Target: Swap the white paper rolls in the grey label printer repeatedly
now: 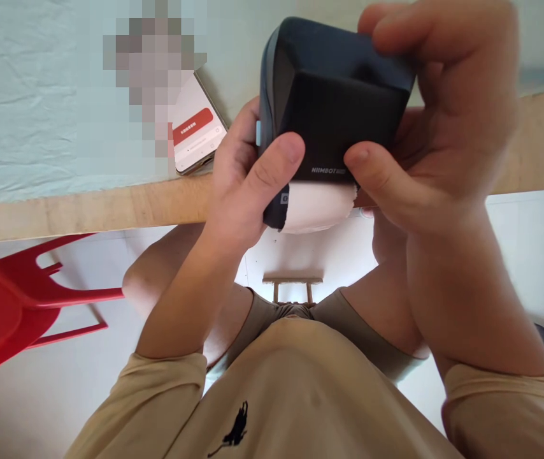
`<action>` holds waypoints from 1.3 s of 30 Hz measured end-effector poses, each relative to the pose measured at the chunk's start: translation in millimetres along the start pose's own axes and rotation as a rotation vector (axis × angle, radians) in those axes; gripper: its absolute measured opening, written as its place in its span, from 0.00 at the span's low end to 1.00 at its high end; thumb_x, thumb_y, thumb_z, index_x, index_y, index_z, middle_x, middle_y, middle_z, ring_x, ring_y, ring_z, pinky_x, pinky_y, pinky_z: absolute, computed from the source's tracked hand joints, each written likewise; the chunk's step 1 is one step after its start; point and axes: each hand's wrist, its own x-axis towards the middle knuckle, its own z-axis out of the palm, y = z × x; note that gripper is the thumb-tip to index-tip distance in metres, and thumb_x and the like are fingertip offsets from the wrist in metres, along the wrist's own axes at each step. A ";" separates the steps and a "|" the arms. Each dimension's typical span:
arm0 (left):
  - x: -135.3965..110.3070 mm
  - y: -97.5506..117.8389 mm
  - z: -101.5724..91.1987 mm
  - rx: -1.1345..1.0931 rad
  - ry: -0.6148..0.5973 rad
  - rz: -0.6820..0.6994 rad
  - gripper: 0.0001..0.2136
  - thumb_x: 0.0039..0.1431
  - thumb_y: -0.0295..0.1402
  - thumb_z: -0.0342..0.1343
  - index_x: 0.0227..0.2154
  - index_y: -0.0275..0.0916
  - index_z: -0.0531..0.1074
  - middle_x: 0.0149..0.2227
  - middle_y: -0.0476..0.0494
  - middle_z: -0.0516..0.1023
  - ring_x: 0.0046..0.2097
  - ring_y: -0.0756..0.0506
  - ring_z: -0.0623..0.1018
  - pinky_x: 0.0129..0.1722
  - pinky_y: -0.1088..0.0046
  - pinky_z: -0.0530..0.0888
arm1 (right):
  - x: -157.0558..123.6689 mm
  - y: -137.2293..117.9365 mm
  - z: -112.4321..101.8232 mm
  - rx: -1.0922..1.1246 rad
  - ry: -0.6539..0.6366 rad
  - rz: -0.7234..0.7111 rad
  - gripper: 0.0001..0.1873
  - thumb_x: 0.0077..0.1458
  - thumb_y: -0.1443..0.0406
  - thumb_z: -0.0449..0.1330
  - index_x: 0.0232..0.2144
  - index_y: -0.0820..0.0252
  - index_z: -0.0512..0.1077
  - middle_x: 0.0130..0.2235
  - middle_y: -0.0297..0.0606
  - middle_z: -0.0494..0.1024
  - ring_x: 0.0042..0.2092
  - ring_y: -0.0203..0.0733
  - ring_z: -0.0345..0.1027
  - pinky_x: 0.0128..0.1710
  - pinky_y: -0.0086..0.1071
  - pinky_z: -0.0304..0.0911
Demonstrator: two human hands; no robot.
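Note:
I hold a small dark blue label printer up close over the table's front edge. My left hand wraps its left side, with the thumb pressed on the front face near the white lettering. My right hand grips the top and right side, its thumb also on the front. A roll of white label paper sticks out from the printer's underside between the two thumbs.
A phone with a red button on its screen lies on the pale green table cover, behind the wooden table edge. A red chair stands at the left. My knees and a white floor show below.

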 end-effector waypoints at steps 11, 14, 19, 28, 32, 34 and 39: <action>7.3 -1.9 -15.5 -0.025 -0.201 0.051 0.12 0.45 0.41 0.50 0.34 0.45 0.62 0.34 0.46 0.70 0.46 0.40 0.70 0.30 0.69 0.70 | 2.8 8.9 8.2 0.049 0.018 -0.085 0.22 0.43 0.61 0.49 0.41 0.68 0.55 0.45 0.35 0.57 0.52 0.21 0.52 0.57 0.19 0.53; 4.7 0.8 -11.3 -0.062 -0.142 0.034 0.10 0.48 0.39 0.48 0.34 0.44 0.62 0.34 0.46 0.70 0.46 0.41 0.70 0.31 0.70 0.71 | 3.9 10.3 6.5 0.041 0.008 -0.075 0.22 0.43 0.61 0.49 0.41 0.69 0.55 0.45 0.35 0.57 0.52 0.21 0.52 0.57 0.18 0.54; 1.1 3.8 3.2 -0.123 -0.024 0.037 0.07 0.50 0.36 0.46 0.32 0.42 0.63 0.34 0.47 0.71 0.46 0.46 0.70 0.34 0.74 0.72 | 0.4 9.6 11.7 -0.024 0.028 -0.076 0.19 0.45 0.61 0.45 0.41 0.64 0.54 0.44 0.30 0.57 0.52 0.19 0.50 0.58 0.18 0.52; 8.4 -0.7 -0.2 0.046 0.105 0.019 0.19 0.54 0.42 0.34 0.31 0.43 0.69 0.37 0.51 0.72 0.51 0.48 0.65 0.39 0.75 0.71 | -3.4 9.6 11.3 -0.043 0.016 -0.081 0.25 0.41 0.58 0.48 0.42 0.65 0.53 0.47 0.30 0.55 0.55 0.23 0.47 0.60 0.20 0.51; 7.6 -1.0 -4.3 0.004 0.131 0.036 0.15 0.53 0.42 0.40 0.30 0.43 0.70 0.35 0.54 0.72 0.49 0.49 0.68 0.41 0.75 0.70 | -3.7 9.8 11.5 -0.024 0.027 -0.089 0.26 0.39 0.58 0.49 0.42 0.66 0.54 0.46 0.31 0.56 0.55 0.23 0.48 0.60 0.21 0.51; 8.0 -0.3 -5.0 -0.028 0.122 0.016 0.14 0.52 0.41 0.42 0.29 0.42 0.70 0.34 0.54 0.72 0.47 0.49 0.69 0.43 0.74 0.69 | -3.1 10.7 11.2 -0.013 0.035 -0.093 0.28 0.39 0.57 0.49 0.42 0.67 0.54 0.46 0.31 0.56 0.55 0.24 0.48 0.61 0.21 0.50; 10.3 5.3 -3.4 -0.088 0.057 0.009 0.14 0.54 0.37 0.40 0.23 0.40 0.69 0.28 0.54 0.71 0.45 0.51 0.70 0.47 0.76 0.67 | -1.7 10.2 5.0 -0.042 0.002 -0.107 0.30 0.37 0.55 0.52 0.42 0.65 0.53 0.46 0.28 0.56 0.55 0.22 0.48 0.61 0.20 0.50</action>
